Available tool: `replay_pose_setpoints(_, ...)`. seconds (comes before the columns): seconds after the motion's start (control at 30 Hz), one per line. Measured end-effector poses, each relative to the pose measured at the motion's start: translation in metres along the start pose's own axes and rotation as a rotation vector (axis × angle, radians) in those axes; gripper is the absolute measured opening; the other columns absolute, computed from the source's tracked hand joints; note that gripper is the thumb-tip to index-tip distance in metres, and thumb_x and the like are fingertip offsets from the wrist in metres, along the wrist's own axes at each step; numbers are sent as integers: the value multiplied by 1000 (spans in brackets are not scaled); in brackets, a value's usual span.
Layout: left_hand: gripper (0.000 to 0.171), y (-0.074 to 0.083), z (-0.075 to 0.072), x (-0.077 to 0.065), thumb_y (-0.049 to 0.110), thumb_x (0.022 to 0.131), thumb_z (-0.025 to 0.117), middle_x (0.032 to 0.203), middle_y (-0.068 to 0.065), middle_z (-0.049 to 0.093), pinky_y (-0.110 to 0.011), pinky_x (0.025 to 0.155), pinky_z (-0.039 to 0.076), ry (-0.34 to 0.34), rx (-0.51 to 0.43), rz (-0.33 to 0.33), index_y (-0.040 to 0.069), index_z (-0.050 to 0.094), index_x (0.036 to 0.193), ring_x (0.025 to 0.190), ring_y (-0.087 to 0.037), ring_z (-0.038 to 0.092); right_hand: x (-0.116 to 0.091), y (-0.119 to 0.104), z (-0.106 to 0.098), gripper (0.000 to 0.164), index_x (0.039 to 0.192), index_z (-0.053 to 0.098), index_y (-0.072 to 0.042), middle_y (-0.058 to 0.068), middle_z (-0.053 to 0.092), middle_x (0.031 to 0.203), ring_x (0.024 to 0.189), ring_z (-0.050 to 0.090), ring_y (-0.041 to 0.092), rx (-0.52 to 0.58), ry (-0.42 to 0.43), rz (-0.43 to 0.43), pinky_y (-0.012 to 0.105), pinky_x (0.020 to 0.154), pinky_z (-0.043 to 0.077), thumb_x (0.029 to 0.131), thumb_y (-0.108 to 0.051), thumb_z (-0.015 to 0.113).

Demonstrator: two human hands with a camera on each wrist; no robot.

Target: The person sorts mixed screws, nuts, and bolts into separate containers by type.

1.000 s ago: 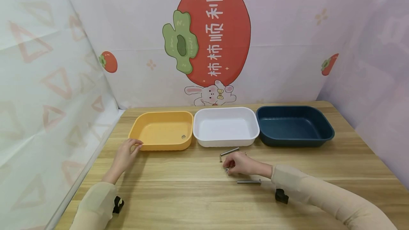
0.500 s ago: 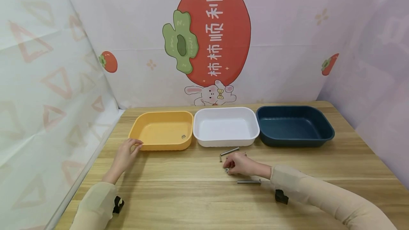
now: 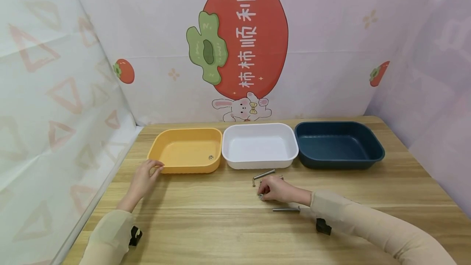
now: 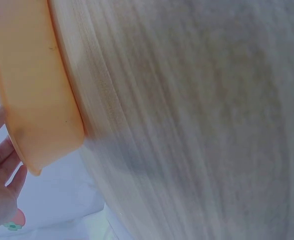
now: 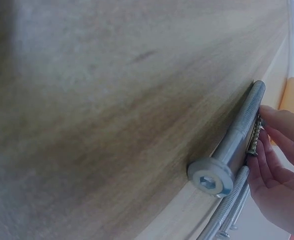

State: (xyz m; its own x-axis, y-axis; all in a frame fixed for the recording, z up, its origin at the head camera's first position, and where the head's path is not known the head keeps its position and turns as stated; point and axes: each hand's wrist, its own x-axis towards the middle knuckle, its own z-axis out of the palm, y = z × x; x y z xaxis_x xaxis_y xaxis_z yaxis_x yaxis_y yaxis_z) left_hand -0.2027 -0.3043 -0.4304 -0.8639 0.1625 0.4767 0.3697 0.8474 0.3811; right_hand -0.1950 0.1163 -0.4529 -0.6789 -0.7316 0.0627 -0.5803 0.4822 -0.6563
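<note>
We see the left hand (image 3: 142,179) pinching the yellow tray (image 3: 191,169) at its near-left corner; a nut (image 3: 211,157) lies inside. On the near side of the white tray (image 3: 259,165), the right hand (image 3: 275,189) pinches a metal piece (image 3: 261,196), mostly hidden; farther right stands the navy tray (image 3: 340,164).

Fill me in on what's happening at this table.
A person's left hand holds the near left corner of a yellow tray, which has a small metal nut inside. Their right hand pinches another nut at the table. One long bolt lies nearer the person; small screws lie near the white tray, which stands between the yellow and dark blue trays.
</note>
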Motion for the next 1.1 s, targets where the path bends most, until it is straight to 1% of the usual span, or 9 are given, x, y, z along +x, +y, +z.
replay_pose_setpoints(0.2,7,-1,0,0,-1,78,62,87,-18,60,-49,75,41,-11,-1,-5,-3,62,85,84,-36,54,1,-1,-1,8,82,67,-2,0,60,77,68,53,2,29,-1,14,17,60,45,74,-1,67)
replay_pose_setpoints(0.37,7,-2,-1,0,-2,78,62,86,-17,60,-48,74,41,-3,1,11,-2,62,85,83,-35,55,4,-3,-3,8,83,66,-1,0,62,76,68,54,2,46,-2,18,17,60,46,75,-2,67)
replay_pose_setpoints(0.57,7,-2,-1,0,-2,78,62,86,-17,60,-49,74,41,-9,1,2,-2,62,85,83,-35,55,10,-7,-6,9,83,66,2,4,63,76,66,55,2,39,31,-13,16,58,46,74,0,66)
replay_pose_setpoints(0.77,7,-2,-1,0,0,79,62,87,-17,60,-49,75,41,-19,5,-7,-2,62,86,84,-35,55,15,-7,-8,9,83,67,1,4,64,81,71,57,6,5,62,-31,17,62,47,75,1,65)
replay_pose_setpoints(0.93,7,-2,0,0,0,79,62,87,-16,60,-49,74,41,-14,1,-1,-2,62,86,84,-35,55,20,-10,-9,9,85,68,-1,3,65,81,72,57,8,-18,87,-49,18,64,47,76,-1,65)
replay_pose_setpoints(1.1,7,-3,0,0,0,79,62,87,-16,60,-49,74,41,-7,6,3,-1,62,86,84,-35,55,26,-14,-11,10,86,68,1,3,65,80,73,57,8,-16,97,-61,19,65,47,76,-2,65)
